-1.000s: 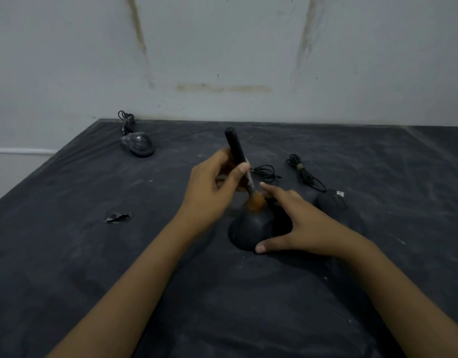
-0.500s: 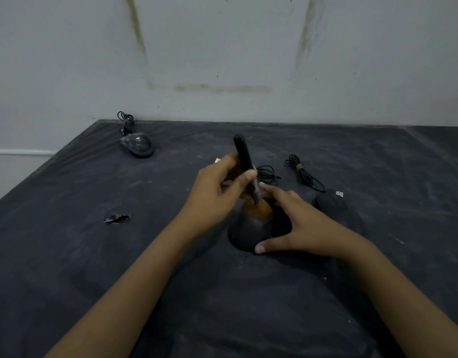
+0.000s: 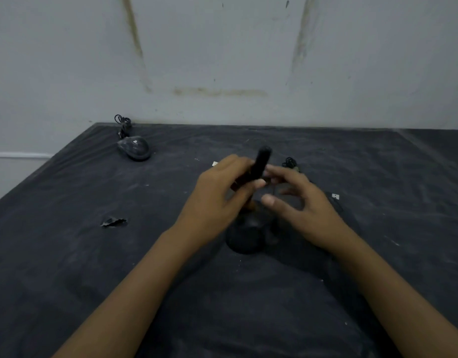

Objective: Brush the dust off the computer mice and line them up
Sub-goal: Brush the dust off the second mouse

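Left hand [image 3: 217, 202] grips the black brush [image 3: 261, 161], bristle end pointing down at the mouse [image 3: 246, 236], which lies on the counter [image 3: 68, 254] directly below both hands. Right hand [image 3: 305, 210] hovers beside the brush, fingers loosely spread, holding nothing. Second mouse [image 3: 133, 149] lies far beyond the left hand.

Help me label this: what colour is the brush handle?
Black; the brush handle shows best in the head view.
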